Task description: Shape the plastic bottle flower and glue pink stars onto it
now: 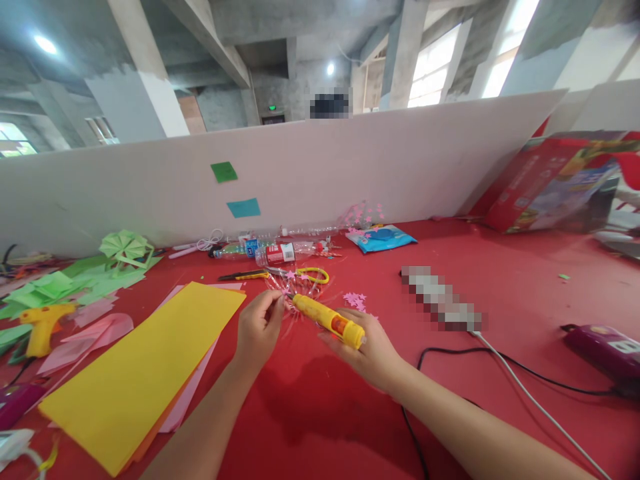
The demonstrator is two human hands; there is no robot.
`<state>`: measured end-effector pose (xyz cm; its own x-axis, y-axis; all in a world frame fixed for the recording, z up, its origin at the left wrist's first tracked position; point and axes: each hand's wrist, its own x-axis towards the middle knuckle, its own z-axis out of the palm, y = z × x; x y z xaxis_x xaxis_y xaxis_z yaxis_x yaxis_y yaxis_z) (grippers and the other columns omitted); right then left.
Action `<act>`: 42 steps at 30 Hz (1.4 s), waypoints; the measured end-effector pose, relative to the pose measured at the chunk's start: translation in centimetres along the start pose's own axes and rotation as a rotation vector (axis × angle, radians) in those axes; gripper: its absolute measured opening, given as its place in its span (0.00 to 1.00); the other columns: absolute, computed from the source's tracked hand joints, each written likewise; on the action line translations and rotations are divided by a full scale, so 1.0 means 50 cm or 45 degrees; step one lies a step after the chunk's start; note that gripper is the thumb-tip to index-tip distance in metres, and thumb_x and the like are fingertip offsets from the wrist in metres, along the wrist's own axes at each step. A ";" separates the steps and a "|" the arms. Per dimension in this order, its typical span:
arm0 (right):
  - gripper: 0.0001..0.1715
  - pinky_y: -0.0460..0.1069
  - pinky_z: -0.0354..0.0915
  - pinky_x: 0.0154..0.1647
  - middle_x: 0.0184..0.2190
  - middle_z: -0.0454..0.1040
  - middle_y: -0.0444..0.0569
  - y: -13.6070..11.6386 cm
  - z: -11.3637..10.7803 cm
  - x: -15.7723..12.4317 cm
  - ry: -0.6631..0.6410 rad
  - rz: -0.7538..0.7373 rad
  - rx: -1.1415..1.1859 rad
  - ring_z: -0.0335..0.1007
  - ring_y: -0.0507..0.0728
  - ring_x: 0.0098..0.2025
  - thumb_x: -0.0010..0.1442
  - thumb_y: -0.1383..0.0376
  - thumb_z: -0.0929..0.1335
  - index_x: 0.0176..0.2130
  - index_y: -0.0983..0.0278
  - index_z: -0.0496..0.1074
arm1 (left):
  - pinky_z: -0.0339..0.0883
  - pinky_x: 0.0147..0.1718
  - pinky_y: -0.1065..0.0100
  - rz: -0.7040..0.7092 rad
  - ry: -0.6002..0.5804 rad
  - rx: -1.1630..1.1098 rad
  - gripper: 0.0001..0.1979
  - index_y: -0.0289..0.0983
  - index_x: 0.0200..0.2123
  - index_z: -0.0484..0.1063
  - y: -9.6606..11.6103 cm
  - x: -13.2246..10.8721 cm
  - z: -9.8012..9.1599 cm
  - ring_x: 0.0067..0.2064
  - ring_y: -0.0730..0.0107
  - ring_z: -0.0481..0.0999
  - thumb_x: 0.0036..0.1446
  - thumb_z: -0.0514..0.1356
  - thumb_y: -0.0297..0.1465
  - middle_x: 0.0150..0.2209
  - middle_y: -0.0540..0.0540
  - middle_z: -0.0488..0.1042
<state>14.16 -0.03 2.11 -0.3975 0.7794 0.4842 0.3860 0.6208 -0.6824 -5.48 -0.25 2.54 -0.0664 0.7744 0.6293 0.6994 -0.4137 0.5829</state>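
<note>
Two hands, the left hand and the right hand; one yellow tool; two paper squares; two labelled bottles; one glue gun.

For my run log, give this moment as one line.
left hand: pinches cellophane | right hand: holds yellow tool | tip at cellophane | surface: red table

Red tabletop; white partition at twelve o'clock. Concrete pillars behind. Windows at one o'clock, ceiling lamp at ten.
</note>
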 end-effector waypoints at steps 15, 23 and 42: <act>0.10 0.45 0.56 0.27 0.32 0.66 0.46 -0.009 0.003 -0.004 -0.677 -0.272 -0.160 0.61 0.51 0.28 0.48 0.68 0.69 0.34 0.64 0.65 | 0.58 0.19 0.74 -0.299 0.247 -0.412 0.11 0.36 0.32 0.69 -0.011 0.022 -0.025 0.19 0.79 0.62 0.58 0.55 0.38 0.26 0.50 0.72; 0.20 0.49 0.62 0.39 0.38 0.68 0.50 0.003 0.004 -0.006 -0.837 -0.262 -0.322 0.66 0.57 0.38 0.45 0.70 0.69 0.41 0.65 0.70 | 0.55 0.18 0.76 -0.412 -0.035 -0.699 0.10 0.36 0.27 0.67 0.007 0.014 -0.013 0.19 0.81 0.60 0.56 0.56 0.36 0.24 0.52 0.68; 0.05 0.46 0.64 0.34 0.31 0.72 0.47 -0.041 -0.024 0.093 -0.178 -0.416 -0.059 0.67 0.52 0.32 0.61 0.72 0.64 0.34 0.63 0.68 | 0.49 0.18 0.76 -0.734 -0.606 -1.096 0.09 0.36 0.23 0.63 0.031 0.008 -0.011 0.19 0.81 0.57 0.52 0.55 0.33 0.18 0.55 0.62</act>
<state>12.54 2.42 6.39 -0.6150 0.5222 0.5908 0.2557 0.8409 -0.4770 -4.83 -0.84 4.00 0.1860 0.9826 0.0016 -0.0806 0.0136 0.9967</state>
